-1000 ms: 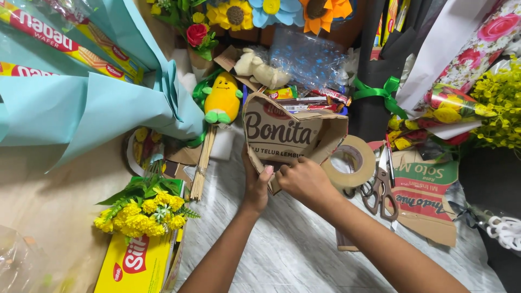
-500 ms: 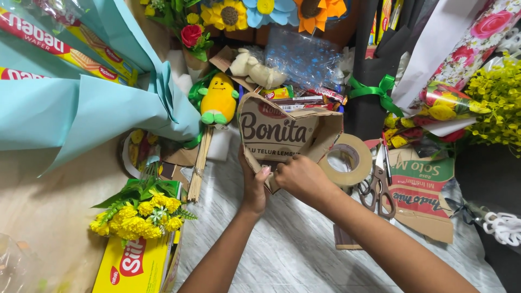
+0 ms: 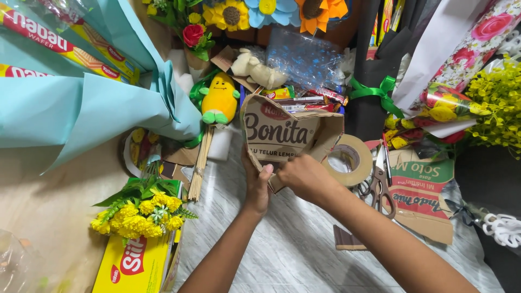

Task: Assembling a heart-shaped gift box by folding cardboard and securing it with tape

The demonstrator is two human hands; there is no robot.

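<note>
Little had moved since earlier: both hands, left (image 3: 256, 187) and right (image 3: 304, 176), closed on the light, stiff cardboard piece (image 3: 285, 135) at its lower edge.

Tape roll (image 3: 351, 160) right of cardboard (image 3: 282, 133) (touching)

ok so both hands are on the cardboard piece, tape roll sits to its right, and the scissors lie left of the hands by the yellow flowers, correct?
Not quite. In the head view the scissors lie right of the hands, beside the tape roll, not by the yellow flowers. The left hand and right hand are both on the cardboard piece.
</note>
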